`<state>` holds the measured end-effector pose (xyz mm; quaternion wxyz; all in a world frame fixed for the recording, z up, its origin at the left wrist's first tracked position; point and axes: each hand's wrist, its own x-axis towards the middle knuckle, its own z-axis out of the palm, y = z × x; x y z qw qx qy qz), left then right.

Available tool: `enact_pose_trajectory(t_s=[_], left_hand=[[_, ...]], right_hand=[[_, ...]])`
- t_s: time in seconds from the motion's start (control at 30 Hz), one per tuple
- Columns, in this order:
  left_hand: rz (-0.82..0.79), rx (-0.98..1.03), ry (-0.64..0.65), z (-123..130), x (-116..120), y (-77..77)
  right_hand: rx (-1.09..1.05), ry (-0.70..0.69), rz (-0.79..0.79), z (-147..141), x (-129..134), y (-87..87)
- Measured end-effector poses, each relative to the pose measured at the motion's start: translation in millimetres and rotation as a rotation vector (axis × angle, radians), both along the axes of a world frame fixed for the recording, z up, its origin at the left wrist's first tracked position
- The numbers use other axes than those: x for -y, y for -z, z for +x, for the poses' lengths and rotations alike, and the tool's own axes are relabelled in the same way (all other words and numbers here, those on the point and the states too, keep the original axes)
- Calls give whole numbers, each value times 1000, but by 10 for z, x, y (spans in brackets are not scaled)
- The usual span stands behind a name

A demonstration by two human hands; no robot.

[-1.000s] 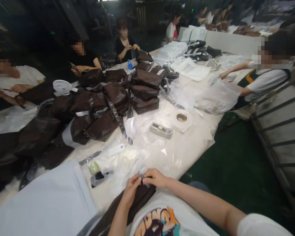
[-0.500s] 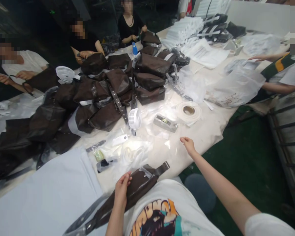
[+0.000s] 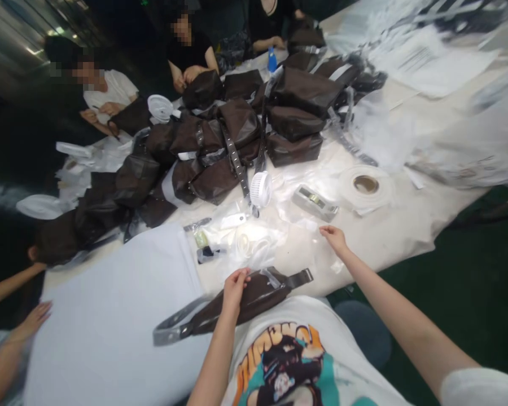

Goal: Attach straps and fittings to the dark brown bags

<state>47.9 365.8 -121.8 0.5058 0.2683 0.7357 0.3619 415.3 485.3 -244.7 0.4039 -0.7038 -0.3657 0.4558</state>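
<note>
A dark brown waist bag (image 3: 258,299) with a studded strap lies along the table's near edge against my shirt, its strap end partly in clear plastic. My left hand (image 3: 236,287) is closed at the bag's upper edge, fingertips pinched together on it. My right hand (image 3: 335,241) hovers at the table's right side, thumb and fingers pinched. Whatever is between those fingertips, if anything, is too small to make out. Just beyond them sits a grey tape dispenser (image 3: 315,203) with a greenish roll. A wide roll of white strip (image 3: 383,192) stands right of the dispenser.
Brown bags (image 3: 220,146) are heaped across the table's middle. A small white fan (image 3: 261,189), plastic packets (image 3: 237,220) and a stack of white sheets (image 3: 122,304) lie nearer. Co-workers sit opposite; another person's hand (image 3: 36,321) rests at the sheets' left edge.
The view has turned and shifted, so the table's contents sit further right. My right hand is closer to the tape dispenser. Another person's arms now show at the left. My left hand stays on the bag.
</note>
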Motion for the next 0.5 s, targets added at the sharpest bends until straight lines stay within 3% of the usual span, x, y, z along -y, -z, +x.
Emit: enact_pose_trajectory(t_s=[0.13, 0.33, 0.4, 0.5], left_hand=[[15, -42, 223, 42, 35, -27], [111, -268, 565, 88, 99, -52], [102, -300, 645, 122, 97, -53], [92, -193, 686, 197, 83, -3]], right_hand=[[-102, -177, -26, -257, 88, -183], [-129, -643, 83, -791, 584, -725], [-67, -762, 162, -949, 725, -881], [39, -900, 240, -1127, 853, -1008]])
